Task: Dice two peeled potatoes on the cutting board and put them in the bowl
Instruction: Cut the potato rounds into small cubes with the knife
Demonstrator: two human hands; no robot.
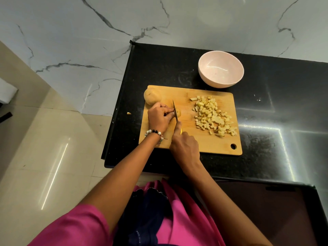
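The potato piece [178, 113] being cut is largely covered by the left hand [159, 118] and the knife [175, 110] blade. The knife handle is hidden inside the right hand [184, 148], only a yellow sliver being seen. The bowl [221, 69] contents cannot be made out.

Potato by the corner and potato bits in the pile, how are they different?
The potato at the board's far left corner is one rounded chunk; the potato bits are many small cubes. The potato sits alone beside the left hand; the bits lie heaped on the board's right side. Both are pale yellow and rest on the cutting board.
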